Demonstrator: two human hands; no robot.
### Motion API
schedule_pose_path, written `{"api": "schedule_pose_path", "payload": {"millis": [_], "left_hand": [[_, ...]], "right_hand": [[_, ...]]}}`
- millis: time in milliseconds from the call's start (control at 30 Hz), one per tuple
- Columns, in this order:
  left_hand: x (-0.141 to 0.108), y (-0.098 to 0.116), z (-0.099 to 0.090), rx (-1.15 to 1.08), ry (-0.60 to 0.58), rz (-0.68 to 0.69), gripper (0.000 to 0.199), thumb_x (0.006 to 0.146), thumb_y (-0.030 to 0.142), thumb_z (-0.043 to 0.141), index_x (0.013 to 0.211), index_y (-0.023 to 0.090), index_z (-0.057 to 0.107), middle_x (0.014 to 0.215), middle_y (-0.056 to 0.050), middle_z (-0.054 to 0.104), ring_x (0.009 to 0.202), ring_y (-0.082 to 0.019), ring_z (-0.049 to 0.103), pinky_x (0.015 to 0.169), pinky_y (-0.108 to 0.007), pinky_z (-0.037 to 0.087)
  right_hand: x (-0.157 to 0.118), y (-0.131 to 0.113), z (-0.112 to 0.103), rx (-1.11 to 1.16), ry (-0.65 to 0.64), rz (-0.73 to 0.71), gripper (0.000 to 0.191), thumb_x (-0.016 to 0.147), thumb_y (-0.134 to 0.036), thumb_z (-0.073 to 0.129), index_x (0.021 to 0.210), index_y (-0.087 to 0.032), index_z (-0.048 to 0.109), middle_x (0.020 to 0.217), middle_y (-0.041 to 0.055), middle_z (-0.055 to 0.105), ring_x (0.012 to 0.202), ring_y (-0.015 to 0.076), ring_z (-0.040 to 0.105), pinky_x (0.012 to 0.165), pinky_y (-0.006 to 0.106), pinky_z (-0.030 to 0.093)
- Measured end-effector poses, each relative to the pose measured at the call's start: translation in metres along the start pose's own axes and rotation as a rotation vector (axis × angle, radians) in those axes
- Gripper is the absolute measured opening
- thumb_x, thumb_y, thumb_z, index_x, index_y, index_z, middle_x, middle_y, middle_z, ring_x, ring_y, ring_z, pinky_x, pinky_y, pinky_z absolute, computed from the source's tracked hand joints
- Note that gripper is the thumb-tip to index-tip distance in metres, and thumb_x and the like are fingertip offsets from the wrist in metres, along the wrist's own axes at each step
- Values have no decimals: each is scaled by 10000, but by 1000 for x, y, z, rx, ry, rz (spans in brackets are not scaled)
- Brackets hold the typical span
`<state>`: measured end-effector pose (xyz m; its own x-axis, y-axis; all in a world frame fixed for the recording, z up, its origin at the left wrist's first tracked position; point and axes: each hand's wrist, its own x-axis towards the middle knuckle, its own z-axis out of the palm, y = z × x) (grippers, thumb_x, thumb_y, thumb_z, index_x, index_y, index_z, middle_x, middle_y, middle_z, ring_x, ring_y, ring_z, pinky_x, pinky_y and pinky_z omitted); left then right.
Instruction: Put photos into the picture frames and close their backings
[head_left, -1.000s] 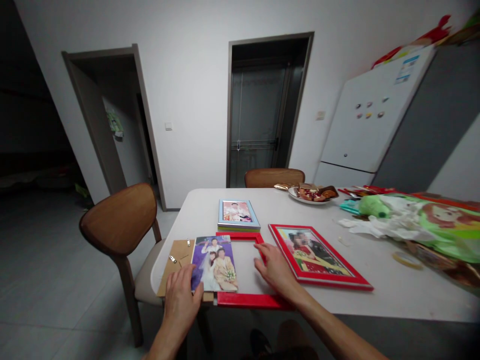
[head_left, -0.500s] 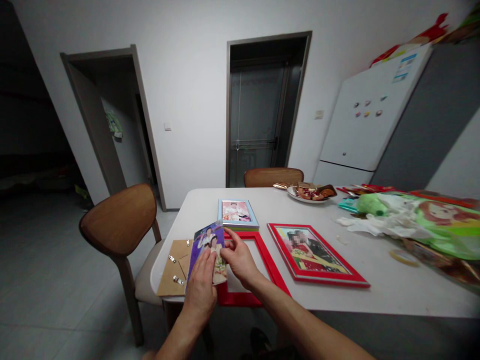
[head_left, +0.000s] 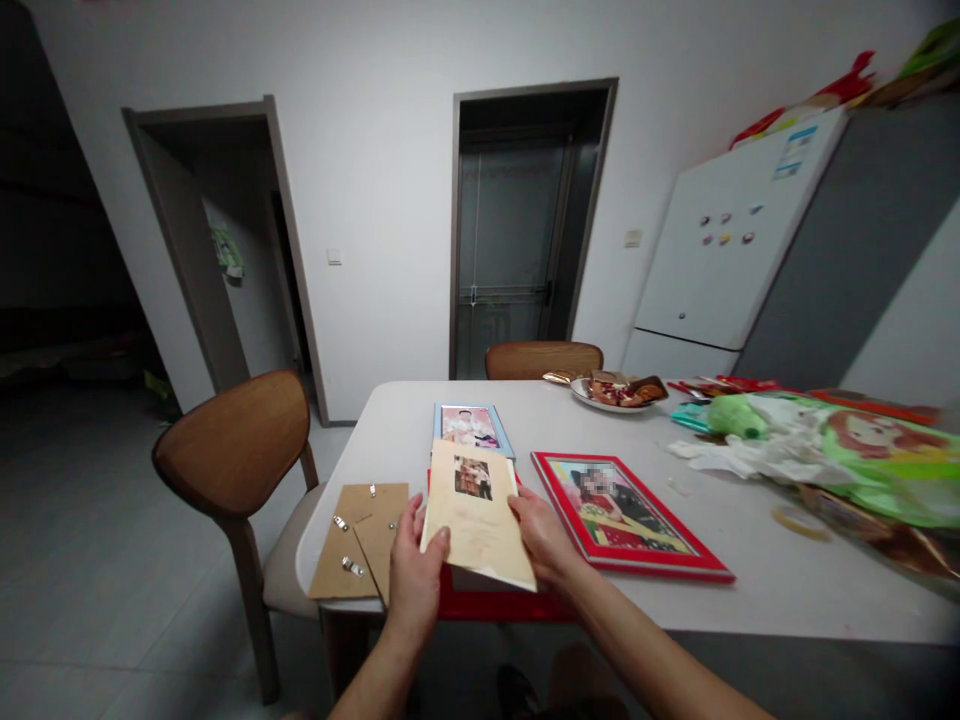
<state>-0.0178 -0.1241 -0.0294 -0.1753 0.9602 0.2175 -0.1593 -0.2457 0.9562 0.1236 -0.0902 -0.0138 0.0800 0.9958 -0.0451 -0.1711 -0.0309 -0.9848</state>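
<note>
A cream photo print (head_left: 480, 525) with a small picture in its upper part is held over the table between both my hands. My left hand (head_left: 416, 565) grips its left edge, thumb on the face. At the right edge, my right hand (head_left: 541, 535) closes on it. Beneath the print lies an empty red picture frame (head_left: 487, 606), mostly covered. Left of it rests a brown backing board (head_left: 337, 560) with metal clips. Another red picture frame (head_left: 652, 561) holding a photo lies to the right. Behind the print is a light-blue picture frame (head_left: 436, 425), partly hidden.
The white table (head_left: 397, 420) also bears a plate of food (head_left: 615, 407), a roll of tape (head_left: 801, 522) and a heap of green and white bags (head_left: 787, 440) on the right. Wooden chairs stand at the left (head_left: 240, 440) and far side (head_left: 544, 358). A fridge (head_left: 727, 250) is behind.
The purple photo side facing me has given way to a cream face with a small picture. Both hands have moved apart to opposite edges and slightly right, covering the empty red frame.
</note>
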Motion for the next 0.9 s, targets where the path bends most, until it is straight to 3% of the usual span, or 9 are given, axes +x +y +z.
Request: {"api": "schedule_pose_path", "payload": {"millis": [133, 300, 467, 633, 900], "left_hand": [[-5, -4, -12, 412, -103, 25, 456, 666, 163, 512, 1116, 137, 444, 1149, -137, 526, 1056, -207, 491, 918, -370, 360], [-19, -8, -12, 778, -238, 180, 475, 634, 154, 513, 1107, 130, 484, 1197, -134, 488, 1132, -232, 413, 970, -400, 303], [-20, -14, -15, 827, -276, 220, 444, 650, 182, 506, 1091, 136, 507, 1202, -135, 486, 1143, -235, 405, 968, -403, 316], [-20, -17, -19, 859, -318, 275, 442, 656, 151, 496, 1098, 138, 504, 1213, -130, 476, 1163, -239, 379, 969, -422, 317], [-20, -10, -21, 872, -373, 233, 455, 643, 153, 519, 1097, 123, 511, 1234, -145, 449, 1177, -248, 356, 976, -418, 303]], "right_hand": [[9, -7, -30, -165, 2, 95, 379, 670, -135, 341, 1008, -129, 512, 703, 63, 654, 572, 161, 600, 472, 227, 441], [21, 7, -38, -425, 57, 32, 339, 648, -140, 377, 909, -117, 592, 651, 64, 650, 575, 167, 597, 495, 223, 436], [30, 15, -34, -467, 25, 2, 348, 653, -129, 357, 911, -96, 588, 671, 74, 652, 613, 170, 603, 521, 221, 440], [33, 11, -34, -518, 70, -22, 338, 666, -131, 354, 894, -125, 604, 649, 62, 650, 610, 167, 601, 502, 208, 427], [33, 12, -34, -573, 34, -22, 306, 658, -137, 398, 855, -132, 632, 611, 67, 642, 579, 177, 590, 507, 225, 414]]}}
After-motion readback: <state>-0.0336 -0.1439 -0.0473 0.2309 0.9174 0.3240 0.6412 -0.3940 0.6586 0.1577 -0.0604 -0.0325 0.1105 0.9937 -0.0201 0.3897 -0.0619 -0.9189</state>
